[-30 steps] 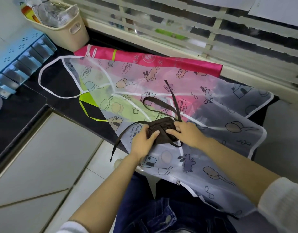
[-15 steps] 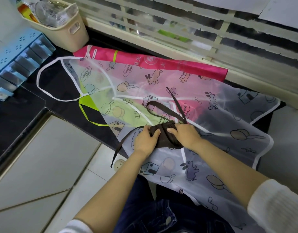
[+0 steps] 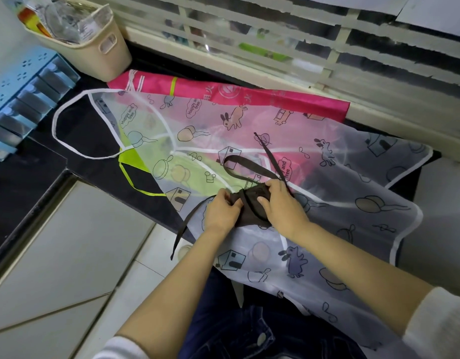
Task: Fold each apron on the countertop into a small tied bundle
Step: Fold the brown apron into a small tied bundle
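A dark brown apron, folded into a small bundle [image 3: 251, 207], lies on a translucent white apron with cartoon prints [image 3: 296, 182] spread over the black countertop [image 3: 24, 174]. My left hand [image 3: 221, 212] grips the bundle's left end. My right hand [image 3: 282, 206] holds its right side, thumb pressed on top. One brown strap [image 3: 243, 164] loops away behind the bundle, and another strap [image 3: 187, 224] hangs over the counter edge. Under the white apron lie a pink apron [image 3: 249, 93] and a lime-green one [image 3: 131, 158].
A beige basket [image 3: 94, 51] full of packets stands at the back left beside a blue drawer unit [image 3: 24, 97]. A slatted window frame [image 3: 275, 47] runs along the back. The white apron's lower part hangs off the counter over my lap.
Both hands have stayed on the brown bundle and worked it tighter. A strap now crosses its middle, and my left fingers have closed on its left end.
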### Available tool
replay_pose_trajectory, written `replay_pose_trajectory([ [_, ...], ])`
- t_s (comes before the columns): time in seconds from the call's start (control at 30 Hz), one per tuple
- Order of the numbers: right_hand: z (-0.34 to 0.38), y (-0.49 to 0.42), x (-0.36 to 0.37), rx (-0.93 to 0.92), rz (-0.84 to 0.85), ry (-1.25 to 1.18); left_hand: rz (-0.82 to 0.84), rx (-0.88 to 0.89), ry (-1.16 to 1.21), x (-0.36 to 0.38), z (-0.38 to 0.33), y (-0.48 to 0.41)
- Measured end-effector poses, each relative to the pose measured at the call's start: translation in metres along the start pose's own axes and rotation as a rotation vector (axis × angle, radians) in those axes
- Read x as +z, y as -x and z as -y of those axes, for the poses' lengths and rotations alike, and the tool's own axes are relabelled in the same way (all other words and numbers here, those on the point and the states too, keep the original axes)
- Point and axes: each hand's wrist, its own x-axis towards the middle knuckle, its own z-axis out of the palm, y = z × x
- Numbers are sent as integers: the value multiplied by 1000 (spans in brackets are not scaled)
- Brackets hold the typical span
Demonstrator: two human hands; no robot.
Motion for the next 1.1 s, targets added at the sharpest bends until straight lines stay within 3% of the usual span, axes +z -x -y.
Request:
replay_pose_trajectory([
  [0.1,4,16,1,-251,-136,140,8,-2,-11,0,0,-2],
  [0.23,6,30,9,-410,-44,293,3,3,-24,-2,-1,-2],
  [0.4,19,42,-11,-226,69,119,2,8,-53,-5,-5,0],
  [0.67,-5,81,-27,-224,-3,253,14,-19,10,-7,-10,2],
  [0.87,-28,107,-4,-110,400,392,8,-15,28,-5,-11,2],
  [0.97,-26,107,-1,-81,523,385,9,-14,26,-5,-10,1],
  [1.1,-15,95,-8,-22,372,414,16,-7,57,-4,-8,-1],
])
